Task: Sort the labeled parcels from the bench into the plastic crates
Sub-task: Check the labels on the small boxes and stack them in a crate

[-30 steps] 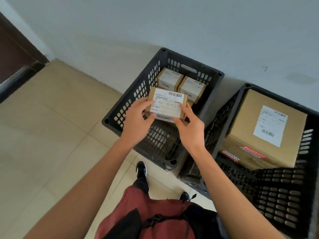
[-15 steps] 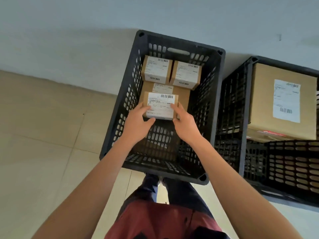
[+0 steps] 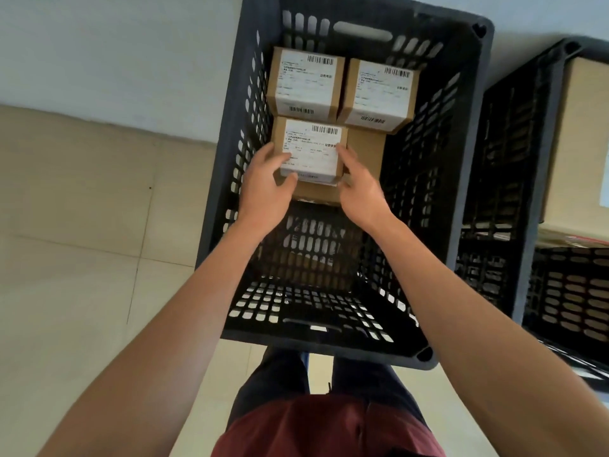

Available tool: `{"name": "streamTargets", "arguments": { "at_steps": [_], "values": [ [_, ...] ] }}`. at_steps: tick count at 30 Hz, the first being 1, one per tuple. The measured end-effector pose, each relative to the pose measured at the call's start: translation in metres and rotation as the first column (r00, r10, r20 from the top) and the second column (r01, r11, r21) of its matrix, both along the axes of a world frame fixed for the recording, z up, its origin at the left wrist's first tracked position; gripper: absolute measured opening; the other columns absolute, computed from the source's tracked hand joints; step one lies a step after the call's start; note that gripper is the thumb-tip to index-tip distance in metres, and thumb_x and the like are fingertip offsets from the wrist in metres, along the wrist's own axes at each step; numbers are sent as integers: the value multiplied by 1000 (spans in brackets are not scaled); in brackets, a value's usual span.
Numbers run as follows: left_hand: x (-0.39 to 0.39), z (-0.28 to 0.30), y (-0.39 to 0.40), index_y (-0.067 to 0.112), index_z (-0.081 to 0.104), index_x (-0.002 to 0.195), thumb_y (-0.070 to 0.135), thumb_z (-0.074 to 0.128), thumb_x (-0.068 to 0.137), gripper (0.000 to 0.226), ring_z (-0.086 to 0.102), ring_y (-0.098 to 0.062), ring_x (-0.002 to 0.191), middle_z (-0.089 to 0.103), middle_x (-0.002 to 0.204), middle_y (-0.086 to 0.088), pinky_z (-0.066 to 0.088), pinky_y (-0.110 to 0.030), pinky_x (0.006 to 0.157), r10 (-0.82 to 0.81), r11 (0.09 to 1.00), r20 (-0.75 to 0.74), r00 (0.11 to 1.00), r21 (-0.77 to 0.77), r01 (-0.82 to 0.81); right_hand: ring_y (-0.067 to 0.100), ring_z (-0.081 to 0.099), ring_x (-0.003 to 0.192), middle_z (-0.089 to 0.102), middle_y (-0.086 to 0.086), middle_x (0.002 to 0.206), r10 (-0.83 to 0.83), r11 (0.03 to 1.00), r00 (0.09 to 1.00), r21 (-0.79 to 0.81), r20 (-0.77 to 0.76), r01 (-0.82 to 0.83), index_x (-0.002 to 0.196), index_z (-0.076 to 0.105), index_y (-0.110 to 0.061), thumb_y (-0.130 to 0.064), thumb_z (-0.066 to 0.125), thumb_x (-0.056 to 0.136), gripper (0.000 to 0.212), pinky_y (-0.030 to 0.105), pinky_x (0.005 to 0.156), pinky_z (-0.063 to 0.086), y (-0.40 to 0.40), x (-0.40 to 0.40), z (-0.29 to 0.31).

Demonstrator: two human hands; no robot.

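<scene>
- Nearest the camera, the person's dark red garment (image 3: 329,430) and dark trousers (image 3: 273,380) filled the lower middle of the view, above a pale tiled floor (image 3: 82,258).
- Both bare forearms reached forward and down into a black plastic crate (image 3: 461,159) with slotted walls, which stood on the floor against a light wall (image 3: 115,44).
- The left hand (image 3: 263,189) gripped the left edge of a small labeled parcel (image 3: 309,150), its thumb curled under the near left corner and its fingers on the left side.
- The right hand (image 3: 359,189) held the parcel's right side, its fingers bent against that edge beside the white label.
- The parcel sat inside the crate, on top of a wider brown box (image 3: 362,159), whose bare top showed to the parcel's right and whose front face showed below it.
- Just beyond, two more labeled parcels stood side by side against the crate's far wall: the rear left parcel (image 3: 304,82) touching the held one's far edge, and the rear right parcel (image 3: 379,94) just beside it.
- To the right, a second black crate (image 3: 527,192) stood next to the first, holding a large cardboard box (image 3: 576,143) cut off by the edge of the view.
</scene>
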State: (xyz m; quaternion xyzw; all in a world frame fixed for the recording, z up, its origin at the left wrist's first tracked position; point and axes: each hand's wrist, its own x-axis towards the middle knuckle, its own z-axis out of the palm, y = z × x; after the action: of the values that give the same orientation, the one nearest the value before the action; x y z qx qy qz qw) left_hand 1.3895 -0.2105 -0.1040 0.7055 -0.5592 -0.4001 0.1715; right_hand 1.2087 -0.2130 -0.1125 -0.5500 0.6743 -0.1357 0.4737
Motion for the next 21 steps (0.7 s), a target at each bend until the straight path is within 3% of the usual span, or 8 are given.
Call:
{"name": "streamTargets", "arguments": {
  "at_steps": [2, 5, 7, 9, 11, 13, 17, 21],
  "values": [
    [2, -3, -6, 13, 56, 148, 14, 65, 101, 48, 27, -18, 154, 34, 166, -4, 23, -30, 124, -17, 1000, -5, 1000, -22, 16, 21, 15, 160, 11, 1, 175, 15, 1000, 1000, -6, 6, -15, 165, 22, -24, 10, 43, 102, 75, 31, 125, 28, -5, 3, -1],
    [5, -5, -14, 12, 56, 147, 13, 65, 101, 48, 23, -17, 155, 30, 168, -2, 21, -25, 122, -15, 999, -8, 1000, -29, 15, 23, 17, 159, 9, 2, 175, 37, 999, 999, -29, 14, -36, 166, 20, -24, 13, 44, 99, 79, 39, 124, 33, -15, 10, -2],
    [5, -5, -19, 12, 56, 146, 12, 66, 100, 47, 23, -17, 155, 27, 168, -1, 19, -21, 120, -25, 999, -10, 1000, -30, 24, 21, 11, 160, 8, 6, 175, 53, 998, 999, -37, 6, -53, 166, 19, -21, 13, 44, 99, 79, 19, 124, 19, -20, 14, -1],
    [5, -3, -21, 14, 54, 148, 14, 66, 100, 49, 20, -16, 156, 24, 169, 1, 14, -20, 118, -42, 999, -5, 999, -20, 42, 21, 7, 160, 7, 10, 174, 62, 997, 998, -39, 2, -62, 167, 18, -19, 14, 42, 99, 79, -6, 105, 6, -24, 16, -3],
    [5, -3, -21, 15, 51, 150, 16, 65, 101, 51, 15, -16, 158, 18, 171, 1, 10, -20, 117, -54, 999, 2, 999, 3, 54, 21, 4, 160, 7, 10, 175, 54, 997, 998, -50, 22, -53, 167, 18, -20, 16, 41, 97, 81, -12, 96, 3, -26, 16, -6],
    [6, -2, -20, 16, 47, 153, 17, 65, 102, 54, 11, -16, 159, 14, 173, 0, 8, -22, 118, -77, 997, 9, 997, 11, 77, 20, 4, 160, 5, 7, 175, 62, 997, 997, -58, 35, -60, 167, 17, -22, 16, 41, 97, 83, -11, 99, 6, -24, 15, -8],
    [6, 0, -14, 15, 38, 159, 19, 64, 102, 63, 6, -23, 160, 11, 173, -5, 5, -34, 126, -138, 990, 92, 986, -27, 141, 27, 12, 160, 3, 8, 175, 130, 981, 990, -142, -48, -135, 167, 13, -24, 11, 49, 97, 87, 28, 124, 26, -10, 13, -8],
    [6, 0, -3, 13, 39, 158, 23, 65, 101, 64, 12, -32, 159, 17, 171, -12, 18, -49, 128, -261, 949, 320, 911, -85, 302, 36, 14, 160, 10, 17, 173, 246, 909, 935, -274, -255, -314, 165, 21, -8, 10, 51, 96, 78, 59, 122, 34, 13, 11, -17]
  ]
}}
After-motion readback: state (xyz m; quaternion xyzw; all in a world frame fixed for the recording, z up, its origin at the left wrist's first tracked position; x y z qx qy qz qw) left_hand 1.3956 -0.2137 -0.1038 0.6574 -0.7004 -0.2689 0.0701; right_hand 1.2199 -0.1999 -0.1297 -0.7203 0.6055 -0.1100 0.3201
